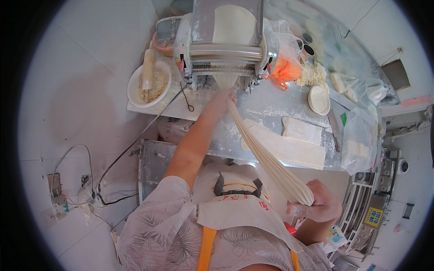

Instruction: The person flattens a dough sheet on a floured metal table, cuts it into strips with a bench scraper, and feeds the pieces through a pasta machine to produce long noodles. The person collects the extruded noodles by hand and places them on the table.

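Note:
A steel noodle machine (226,52) stands at the far middle, with a pale dough sheet (234,23) on its upper feed plate. Cut noodles (258,147) come out below its rollers and stretch in a long bundle toward me at the right. Close under the machine's outlet, my left hand (220,102) is closed around the strands; its fingers are partly blurred. My right hand (320,203) grips the folded end of the bundle near my right side, thumb and fingers wrapped round it. The bundle hangs taut and slanting between both hands.
On the floured table lie a flat dough strip (294,151), a folded dough piece (302,130), a knife (334,128) and a shallow bowl (319,100). A plastic bag (358,142) sits at the right. At the left, a rolling pin (148,70) rests on a white basin (134,90); a black cable (131,147) hangs nearby.

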